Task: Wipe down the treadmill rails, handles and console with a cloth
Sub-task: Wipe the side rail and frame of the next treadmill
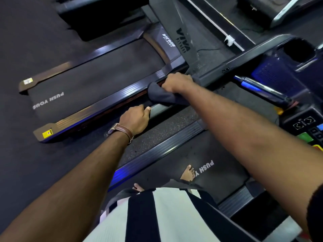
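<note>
I stand barefoot on a treadmill belt [206, 159] printed "PUSH YOU". My left hand [135, 119], with a brown leather watch on the wrist, is closed around the end of the treadmill's left handrail [157, 110]. Further along the same rail, my right hand [176, 82] grips a dark cloth [162, 96] and presses it onto the rail near the upright post [208, 75]. The console [286, 67] with a cup holder sits at the upper right. Its button panel [307, 130] shows at the right edge. A dark front handlebar [262, 88] runs below the console.
A second treadmill [90, 82] lies parallel on the left, with a ribbed side rail [108, 102] just beyond my hands. A speckled rubber floor strip [162, 131] separates the two machines. Another machine base [97, 16] stands at the top.
</note>
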The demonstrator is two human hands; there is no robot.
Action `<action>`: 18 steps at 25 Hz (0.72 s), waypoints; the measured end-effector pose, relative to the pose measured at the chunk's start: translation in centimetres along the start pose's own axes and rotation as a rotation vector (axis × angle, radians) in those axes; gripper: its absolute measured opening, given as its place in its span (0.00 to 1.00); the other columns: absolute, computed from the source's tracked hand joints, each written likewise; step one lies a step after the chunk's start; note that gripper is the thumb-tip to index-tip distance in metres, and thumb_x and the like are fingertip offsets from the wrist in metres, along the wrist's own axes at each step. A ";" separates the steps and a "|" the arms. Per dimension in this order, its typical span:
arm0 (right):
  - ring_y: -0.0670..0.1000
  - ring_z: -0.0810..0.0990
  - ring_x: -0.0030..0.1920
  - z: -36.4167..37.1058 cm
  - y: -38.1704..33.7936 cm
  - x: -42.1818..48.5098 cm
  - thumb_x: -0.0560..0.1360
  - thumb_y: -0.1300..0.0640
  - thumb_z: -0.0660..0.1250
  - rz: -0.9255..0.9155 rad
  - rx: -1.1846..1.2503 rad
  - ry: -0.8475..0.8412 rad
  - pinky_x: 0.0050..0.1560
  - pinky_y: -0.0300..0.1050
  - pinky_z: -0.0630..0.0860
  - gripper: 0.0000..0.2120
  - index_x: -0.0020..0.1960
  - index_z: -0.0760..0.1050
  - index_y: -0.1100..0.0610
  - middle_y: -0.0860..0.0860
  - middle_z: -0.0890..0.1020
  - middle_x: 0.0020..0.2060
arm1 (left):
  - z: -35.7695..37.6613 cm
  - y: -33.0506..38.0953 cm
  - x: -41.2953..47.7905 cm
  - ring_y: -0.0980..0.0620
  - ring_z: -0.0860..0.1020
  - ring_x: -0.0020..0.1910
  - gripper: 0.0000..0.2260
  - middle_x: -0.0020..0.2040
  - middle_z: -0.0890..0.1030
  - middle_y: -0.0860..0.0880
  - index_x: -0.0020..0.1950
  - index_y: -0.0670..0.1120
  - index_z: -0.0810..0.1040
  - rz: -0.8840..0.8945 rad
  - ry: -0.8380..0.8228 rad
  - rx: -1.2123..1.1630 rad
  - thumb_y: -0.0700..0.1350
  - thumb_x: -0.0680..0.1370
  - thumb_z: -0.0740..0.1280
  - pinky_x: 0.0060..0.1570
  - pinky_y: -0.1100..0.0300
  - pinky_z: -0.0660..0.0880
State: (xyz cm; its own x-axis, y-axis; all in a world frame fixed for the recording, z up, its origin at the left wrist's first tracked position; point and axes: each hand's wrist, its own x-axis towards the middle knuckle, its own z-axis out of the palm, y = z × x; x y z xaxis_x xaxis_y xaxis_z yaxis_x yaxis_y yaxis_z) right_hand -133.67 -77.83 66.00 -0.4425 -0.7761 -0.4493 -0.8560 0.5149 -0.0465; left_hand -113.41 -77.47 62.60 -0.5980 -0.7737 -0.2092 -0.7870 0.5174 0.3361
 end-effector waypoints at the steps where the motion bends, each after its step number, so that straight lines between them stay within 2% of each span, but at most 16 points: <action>1: 0.57 0.72 0.69 -0.9 -0.1 0.8 0.75 0.44 0.60 -0.008 -0.018 -0.083 0.67 0.55 0.69 0.26 0.69 0.73 0.54 0.55 0.74 0.70 | 0.2 0.6 0.3 0.37 0.77 0.49 0.16 0.51 0.80 0.39 0.44 0.47 0.71 -0.013 0.005 0.003 0.55 0.82 0.51 0.39 0.54 0.65; 3: 0.56 0.71 0.71 -1.4 -1.2 1.1 0.76 0.44 0.59 -0.096 -0.098 -0.140 0.67 0.53 0.69 0.27 0.71 0.71 0.55 0.54 0.72 0.71 | 0.5 1.5 0.7 0.37 0.77 0.50 0.16 0.52 0.80 0.39 0.45 0.47 0.72 -0.051 0.024 0.003 0.54 0.82 0.51 0.40 0.54 0.65; 5: 0.57 0.75 0.66 0.1 -0.9 -0.1 0.76 0.39 0.57 -0.179 -0.080 -0.052 0.62 0.52 0.70 0.27 0.67 0.75 0.55 0.56 0.77 0.66 | 0.7 2.1 1.0 0.36 0.77 0.51 0.17 0.54 0.80 0.38 0.48 0.44 0.76 -0.100 0.037 0.003 0.52 0.81 0.52 0.41 0.53 0.67; 7: 0.58 0.80 0.57 2.9 1.1 -2.1 0.77 0.35 0.55 -0.224 -0.010 0.248 0.57 0.53 0.69 0.26 0.55 0.80 0.54 0.55 0.83 0.54 | 0.6 2.6 1.2 0.36 0.77 0.47 0.14 0.53 0.81 0.38 0.49 0.43 0.77 -0.117 0.025 -0.026 0.49 0.80 0.55 0.40 0.54 0.67; 8: 0.57 0.80 0.56 5.1 2.2 -3.2 0.78 0.36 0.56 -0.252 0.086 0.469 0.58 0.53 0.69 0.23 0.52 0.80 0.54 0.53 0.84 0.51 | 0.5 2.9 1.4 0.38 0.76 0.44 0.14 0.52 0.81 0.39 0.49 0.44 0.76 -0.101 0.016 -0.048 0.49 0.80 0.55 0.40 0.55 0.66; 9: 0.56 0.79 0.59 7.6 3.1 -4.3 0.79 0.39 0.58 -0.270 0.214 0.685 0.62 0.54 0.68 0.21 0.54 0.80 0.54 0.53 0.83 0.54 | 0.5 3.2 1.5 0.40 0.74 0.41 0.14 0.50 0.81 0.40 0.48 0.45 0.76 -0.076 0.015 -0.055 0.51 0.81 0.54 0.39 0.55 0.66; 10: 0.55 0.75 0.67 10.1 3.4 -5.3 0.81 0.43 0.58 -0.259 0.346 0.823 0.69 0.56 0.64 0.20 0.60 0.79 0.56 0.53 0.80 0.62 | 0.6 3.5 1.6 0.43 0.73 0.39 0.16 0.49 0.81 0.42 0.48 0.45 0.75 -0.052 0.024 -0.041 0.53 0.81 0.52 0.38 0.55 0.65; 12: 0.54 0.55 0.79 13.8 1.9 -6.2 0.83 0.47 0.55 -0.141 0.669 0.823 0.77 0.54 0.50 0.25 0.75 0.65 0.59 0.54 0.61 0.77 | 1.0 3.8 1.7 0.42 0.74 0.39 0.18 0.48 0.81 0.42 0.46 0.46 0.73 -0.030 0.061 0.012 0.55 0.82 0.51 0.37 0.54 0.64; 13: 0.53 0.47 0.80 14.4 0.5 -6.5 0.83 0.47 0.54 -0.045 0.874 0.792 0.78 0.49 0.44 0.28 0.78 0.57 0.61 0.54 0.52 0.79 | 1.2 3.7 1.7 0.40 0.75 0.41 0.18 0.48 0.80 0.42 0.46 0.45 0.72 -0.025 0.075 0.031 0.55 0.82 0.50 0.37 0.53 0.64; 14: 0.53 0.43 0.80 13.9 -0.7 -6.4 0.83 0.49 0.54 0.064 1.104 0.785 0.77 0.42 0.41 0.31 0.79 0.51 0.62 0.56 0.46 0.79 | 1.5 3.6 1.7 0.39 0.76 0.44 0.17 0.48 0.80 0.41 0.46 0.45 0.71 -0.017 0.082 0.045 0.55 0.82 0.50 0.37 0.53 0.64; 16: 0.54 0.44 0.79 12.3 -2.2 -4.8 0.84 0.51 0.55 0.361 1.508 0.759 0.73 0.30 0.39 0.32 0.79 0.45 0.64 0.60 0.44 0.79 | 1.8 3.4 1.6 0.38 0.77 0.46 0.17 0.49 0.80 0.41 0.47 0.45 0.71 0.005 0.089 0.073 0.55 0.82 0.50 0.37 0.53 0.65; 17: 0.55 0.47 0.79 11.8 -2.1 -3.3 0.83 0.49 0.56 0.505 1.676 0.737 0.73 0.29 0.41 0.33 0.80 0.45 0.63 0.60 0.47 0.79 | 1.9 3.3 1.6 0.38 0.77 0.47 0.17 0.49 0.80 0.41 0.47 0.45 0.72 0.011 0.095 0.086 0.55 0.82 0.50 0.37 0.53 0.65; 18: 0.55 0.53 0.79 11.5 -1.6 -2.2 0.82 0.45 0.57 0.614 1.832 0.727 0.75 0.34 0.45 0.34 0.80 0.49 0.60 0.60 0.52 0.79 | 1.9 3.4 1.6 0.37 0.77 0.47 0.18 0.50 0.80 0.41 0.48 0.45 0.72 0.013 0.100 0.094 0.55 0.82 0.50 0.38 0.53 0.65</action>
State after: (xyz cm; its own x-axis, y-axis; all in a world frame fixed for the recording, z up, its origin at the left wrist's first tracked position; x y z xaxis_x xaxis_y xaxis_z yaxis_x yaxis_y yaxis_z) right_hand -128.23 -72.77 56.84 -0.9012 -0.1325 -0.4127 0.4116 0.0369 -0.9106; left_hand -117.35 -76.29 61.64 -0.5935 -0.7971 -0.1113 -0.7930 0.5555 0.2501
